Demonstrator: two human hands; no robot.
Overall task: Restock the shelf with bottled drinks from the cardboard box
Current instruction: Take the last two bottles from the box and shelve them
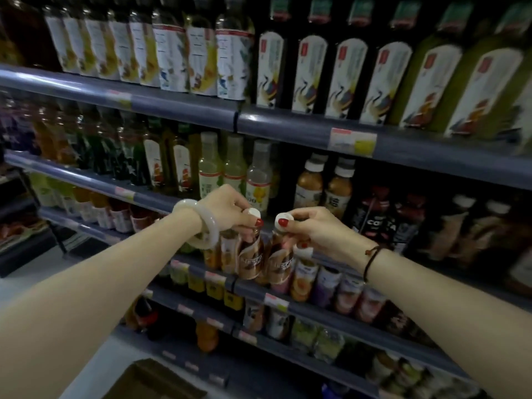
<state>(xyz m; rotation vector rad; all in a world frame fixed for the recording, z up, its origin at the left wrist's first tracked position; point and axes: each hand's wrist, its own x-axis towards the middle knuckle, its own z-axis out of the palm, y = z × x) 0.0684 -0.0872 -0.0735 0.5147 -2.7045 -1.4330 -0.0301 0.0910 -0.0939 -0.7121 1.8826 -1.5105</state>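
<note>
In my left hand (pixel 227 210) I pinch a small brown plastic coffee bottle (pixel 254 259) by its white cap, its label brown and white. My right hand (pixel 316 233) pinches a second bottle of the same kind (pixel 280 262) the same way. Both hang upright just under my fingers, side by side and close together, in front of the grey-blue metal shelf edge (pixel 250 290). The open brown cardboard box (pixel 149 381) lies well below my left forearm.
</note>
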